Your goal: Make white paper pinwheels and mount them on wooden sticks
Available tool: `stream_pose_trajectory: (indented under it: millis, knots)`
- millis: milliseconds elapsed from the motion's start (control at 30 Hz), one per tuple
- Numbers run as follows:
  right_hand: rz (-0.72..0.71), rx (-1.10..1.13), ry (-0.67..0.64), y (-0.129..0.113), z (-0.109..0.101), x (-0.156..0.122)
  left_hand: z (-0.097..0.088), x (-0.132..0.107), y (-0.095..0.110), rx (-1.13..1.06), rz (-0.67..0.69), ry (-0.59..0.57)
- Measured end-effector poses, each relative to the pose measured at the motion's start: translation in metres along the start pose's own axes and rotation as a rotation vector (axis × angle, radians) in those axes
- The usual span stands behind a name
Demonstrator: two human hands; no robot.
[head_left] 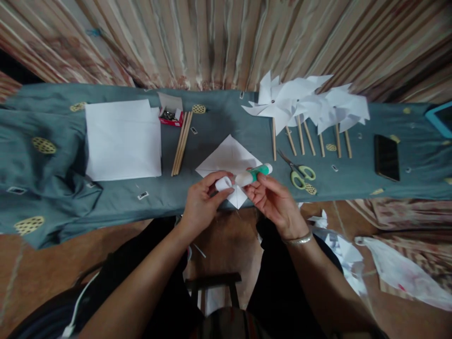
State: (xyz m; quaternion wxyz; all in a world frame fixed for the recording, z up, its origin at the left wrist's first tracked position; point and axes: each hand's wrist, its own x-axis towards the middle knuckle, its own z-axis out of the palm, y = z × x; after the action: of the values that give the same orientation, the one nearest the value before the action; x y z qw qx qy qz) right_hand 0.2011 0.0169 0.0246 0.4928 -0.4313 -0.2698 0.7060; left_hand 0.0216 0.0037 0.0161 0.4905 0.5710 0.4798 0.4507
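Observation:
My right hand (pixel 273 200) is closed around a glue stick (pixel 254 173) with a green and white body, held level over the near edge of the table. My left hand (pixel 203 200) pinches its white cap (pixel 223 183), pulled a little apart from the stick's end. Both hands hover over a white paper square (pixel 228 157) lying like a diamond on the grey-blue cloth (pixel 212 197). Green-handled scissors (pixel 300 172) lie just right of my right hand.
A stack of white paper (pixel 122 139) lies at the left, with loose wooden sticks (pixel 181 141) and a small red box of pins (pixel 171 115) beside it. Several finished paper pinwheels (pixel 307 106) on sticks lie at the back right. A black phone (pixel 386 157) rests at the right. Paper scraps (pixel 348 256) litter the floor.

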Motion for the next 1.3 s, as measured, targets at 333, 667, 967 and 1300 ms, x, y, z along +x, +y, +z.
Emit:
stream_pose_trajectory:
  millis: [333, 667, 967, 1300]
  knots:
    - [0.145, 0.347, -0.016, 0.001, 0.009, -0.017, -0.001, -0.009, 0.005, -0.208, 0.042, 0.08]
    - [0.098, 0.227, 0.038, 0.007, 0.009, -0.012, -0.003, -0.008, 0.002, -0.15, 0.068, 0.062]
    - [-0.021, 0.031, 0.053, 0.004, 0.016, -0.016, -0.009, -0.01, -0.001, 0.165, 0.197, 0.088]
    - [-0.054, -0.105, 0.047, 0.007, 0.021, -0.019, -0.015, -0.014, 0.003, 0.46, 0.391, 0.05]
